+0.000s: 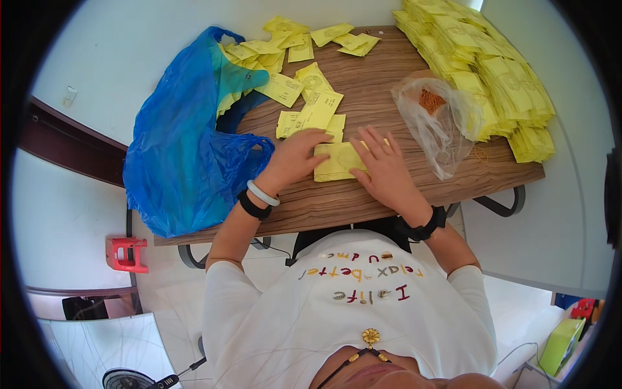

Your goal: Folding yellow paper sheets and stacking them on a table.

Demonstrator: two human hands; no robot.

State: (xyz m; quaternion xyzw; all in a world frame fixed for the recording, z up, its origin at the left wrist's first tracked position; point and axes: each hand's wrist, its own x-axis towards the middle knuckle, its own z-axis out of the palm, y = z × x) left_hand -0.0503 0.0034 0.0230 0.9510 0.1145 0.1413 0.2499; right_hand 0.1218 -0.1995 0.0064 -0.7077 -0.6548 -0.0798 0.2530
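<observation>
A small stack of yellow paper packets [338, 170] lies flat near the front edge of the wooden table [369, 71]. My left hand [293, 159] is at the stack's left end, thumb and fingers apart, its thumb close to the packet edge. Over the right end rests my right hand [387, 170], palm down with fingers spread. Just beyond my hands, several loose yellow packets [319, 109] overlap at odd angles. Whether either hand touches more than the top packet cannot be seen.
A blue plastic bag [178, 149] with yellow packets spilling from it covers the table's left side. To the right sits a clear plastic bag [435, 129] holding orange-brown rubber bands [430, 101]. Tall piles of yellow packets [495, 71] line the far right. A red stool [127, 254] stands on the floor.
</observation>
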